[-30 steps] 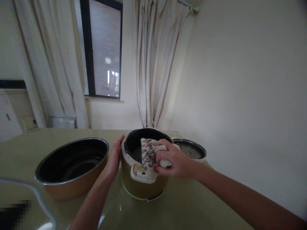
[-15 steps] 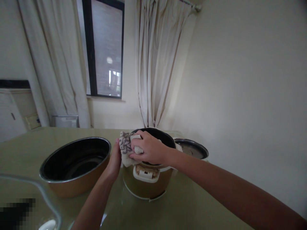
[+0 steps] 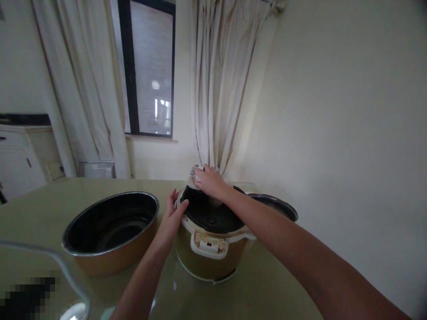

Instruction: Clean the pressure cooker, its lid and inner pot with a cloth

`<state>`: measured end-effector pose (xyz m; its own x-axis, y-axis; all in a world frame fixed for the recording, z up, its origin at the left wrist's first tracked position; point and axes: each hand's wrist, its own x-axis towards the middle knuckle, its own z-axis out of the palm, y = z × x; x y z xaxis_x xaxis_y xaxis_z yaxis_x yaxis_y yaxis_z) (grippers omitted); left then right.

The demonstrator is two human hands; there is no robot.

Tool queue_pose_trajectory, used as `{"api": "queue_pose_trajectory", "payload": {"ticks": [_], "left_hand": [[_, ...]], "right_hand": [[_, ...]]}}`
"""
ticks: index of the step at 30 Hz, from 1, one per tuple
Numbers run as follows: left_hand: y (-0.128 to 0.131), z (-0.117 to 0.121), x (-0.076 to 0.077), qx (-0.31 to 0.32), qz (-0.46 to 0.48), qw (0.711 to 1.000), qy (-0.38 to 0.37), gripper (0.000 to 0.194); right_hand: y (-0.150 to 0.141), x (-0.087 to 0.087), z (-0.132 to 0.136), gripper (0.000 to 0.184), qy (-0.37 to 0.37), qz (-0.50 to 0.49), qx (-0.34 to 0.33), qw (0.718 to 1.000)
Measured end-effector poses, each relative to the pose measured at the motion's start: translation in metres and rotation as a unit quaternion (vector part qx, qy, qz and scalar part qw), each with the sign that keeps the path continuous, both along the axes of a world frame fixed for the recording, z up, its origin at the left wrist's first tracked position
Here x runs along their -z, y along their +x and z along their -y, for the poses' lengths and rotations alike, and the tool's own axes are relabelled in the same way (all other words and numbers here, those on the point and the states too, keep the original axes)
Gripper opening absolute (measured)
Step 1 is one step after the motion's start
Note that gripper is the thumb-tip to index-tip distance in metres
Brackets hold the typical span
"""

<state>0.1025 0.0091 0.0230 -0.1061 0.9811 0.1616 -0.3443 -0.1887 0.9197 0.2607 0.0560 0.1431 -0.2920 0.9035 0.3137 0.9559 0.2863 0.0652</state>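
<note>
Cream-rimmed, the cooker [image 3: 211, 238] stands at lower centre of the frame, its left edge braced by the spread left hand [image 3: 171, 215], presumably for steadiness while the right hand [image 3: 211, 181] pinches a cloth [image 3: 192, 181] at the far edge.

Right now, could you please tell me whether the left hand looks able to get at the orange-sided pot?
Probably yes: the left hand touches the cooker, with the orange-sided pot close beside it and nothing visible in between, though it must leave the cooker.
</note>
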Motion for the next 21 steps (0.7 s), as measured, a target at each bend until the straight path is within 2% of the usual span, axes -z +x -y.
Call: {"api": "queue_pose_trajectory", "payload": {"ticks": [4, 10, 15, 18, 21], "left_hand": [[0.000, 0.003, -0.003, -0.004, -0.015, 1.000, -0.008, 0.073], [-0.001, 0.011, -0.012, 0.008, -0.035, 0.999, -0.025, 0.070], [-0.001, 0.013, -0.015, 0.006, -0.055, 0.998, -0.027, 0.066], [-0.001, 0.009, -0.012, 0.003, -0.059, 0.998, -0.026, 0.066], [-0.002, 0.004, -0.006, -0.003, -0.067, 0.998, -0.012, 0.065]], "right_hand": [[0.039, -0.007, -0.003, 0.039, -0.027, 0.008, 0.090, 0.996], [0.079, -0.022, 0.004, 0.042, -0.077, 0.013, 0.144, 0.986], [0.102, -0.041, 0.013, 0.034, -0.127, 0.026, 0.174, 0.976], [0.120, -0.059, 0.021, 0.034, -0.111, 0.029, 0.171, 0.978], [0.142, -0.078, 0.028, 0.039, -0.012, -0.002, 0.138, 0.990]]}}
